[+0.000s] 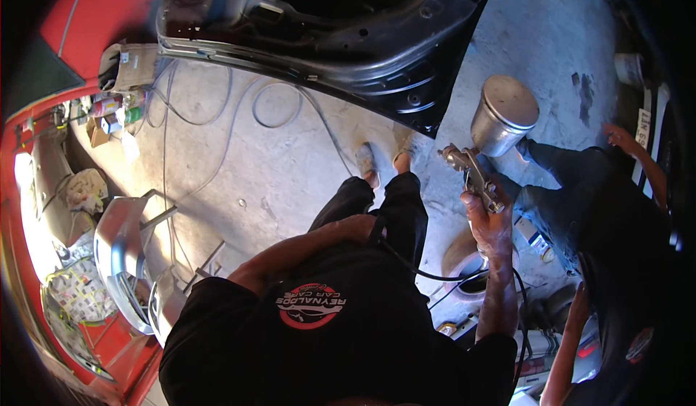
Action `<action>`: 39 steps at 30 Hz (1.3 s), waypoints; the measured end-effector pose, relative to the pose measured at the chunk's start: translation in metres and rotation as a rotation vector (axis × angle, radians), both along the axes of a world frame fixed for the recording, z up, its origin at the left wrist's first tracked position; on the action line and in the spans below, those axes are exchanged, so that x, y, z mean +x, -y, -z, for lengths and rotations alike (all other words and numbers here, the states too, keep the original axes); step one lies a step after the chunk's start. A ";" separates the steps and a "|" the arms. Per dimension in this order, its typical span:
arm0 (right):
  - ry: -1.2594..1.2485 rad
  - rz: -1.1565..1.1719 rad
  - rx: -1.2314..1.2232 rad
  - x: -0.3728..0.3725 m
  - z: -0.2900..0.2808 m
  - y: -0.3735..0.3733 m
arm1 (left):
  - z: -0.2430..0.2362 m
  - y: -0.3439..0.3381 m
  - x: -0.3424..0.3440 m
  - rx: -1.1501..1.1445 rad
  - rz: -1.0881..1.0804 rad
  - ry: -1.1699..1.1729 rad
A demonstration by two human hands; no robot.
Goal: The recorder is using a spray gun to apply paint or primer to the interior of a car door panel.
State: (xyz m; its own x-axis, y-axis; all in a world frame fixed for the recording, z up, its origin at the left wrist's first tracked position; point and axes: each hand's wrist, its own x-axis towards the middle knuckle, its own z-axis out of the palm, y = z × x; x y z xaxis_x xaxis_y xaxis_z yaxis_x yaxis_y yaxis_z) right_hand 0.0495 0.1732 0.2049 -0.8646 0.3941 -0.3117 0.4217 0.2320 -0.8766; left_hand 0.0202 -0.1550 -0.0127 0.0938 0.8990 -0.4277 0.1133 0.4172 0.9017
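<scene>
In my right hand (487, 223), raised at right of centre, is a metal spray gun (475, 177) with a cylindrical silver cup (504, 116) above it. A black hose (428, 276) runs beside that forearm. My left hand (364, 226) is at my waist, next to the hose; its fingers are too hidden to read. Ahead of me, a dark metal car door panel (326, 22) spans the top, above my sandalled feet.
A co-worker (616, 232) stands close on my right. A tire (464, 250) lies between us. Bare silver panels (116, 246) on stands, a red car (72, 14), a cardboard box (130, 65) and clutter occupy the left. Looped hoses (275, 105) cross the concrete floor.
</scene>
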 end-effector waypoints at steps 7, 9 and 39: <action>0.056 0.161 0.171 0.005 -0.012 0.017 | 0.011 0.013 0.011 -0.106 -0.032 0.011; 0.105 0.159 0.215 0.002 -0.017 0.018 | 0.012 0.016 0.015 -0.098 -0.032 -0.013; -0.006 0.045 -0.009 -0.029 0.033 -0.019 | 0.032 -0.008 0.092 0.153 -0.318 -0.138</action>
